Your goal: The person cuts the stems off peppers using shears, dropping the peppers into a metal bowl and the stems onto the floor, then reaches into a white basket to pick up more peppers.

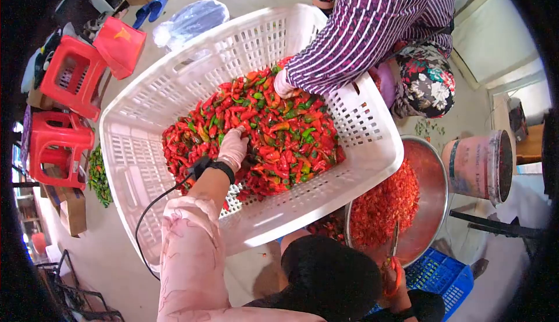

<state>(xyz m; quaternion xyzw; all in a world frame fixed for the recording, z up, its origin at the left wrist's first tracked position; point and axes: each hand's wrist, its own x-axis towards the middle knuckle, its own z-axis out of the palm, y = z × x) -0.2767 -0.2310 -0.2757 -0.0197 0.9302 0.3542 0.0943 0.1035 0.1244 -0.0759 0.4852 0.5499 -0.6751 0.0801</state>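
Observation:
My left hand (233, 148), in a pale glove, reaches into red and green peppers (279, 133) inside a large white basket (137, 173). Its fingers are bent together against the peppers; what lies between them is not clear. At the bottom right my right hand (397, 296) grips scissors (395, 272) with orange-red handles, their metal blades pointing up over the cut red peppers (387, 208). These lie in a metal bowl (434, 176) beside the basket. A co-worker's gloved hand (283, 84) touches the peppers near the basket's far side.
The co-worker in a striped sleeve (361, 31) leans over the basket's far right corner. A bucket (474, 165) stands right of the bowl, and a blue crate (445, 281) below it. Red stools (73, 77) stand at the left. A black cord crosses the basket's left side.

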